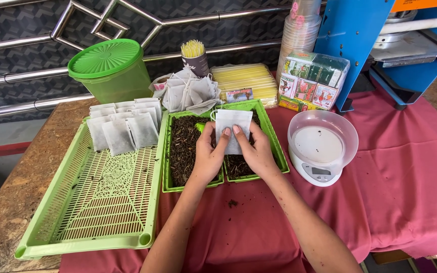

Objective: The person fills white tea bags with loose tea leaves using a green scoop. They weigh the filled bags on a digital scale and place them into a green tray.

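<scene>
Both hands hold one white filter bag upright over two small green trays of dark loose tea. My left hand pinches the bag's left edge, and my right hand grips its right edge. A bit of green, perhaps a scoop, shows behind my left thumb. Several filled white bags lie in rows at the far end of a large green perforated tray to the left.
A white kitchen scale with a clear bowl stands right of the tea trays on a red cloth. Behind are a green lidded tub, a heap of loose filter bags, yellow straws, stacked plastic cups, wrapped tea boxes and a blue machine.
</scene>
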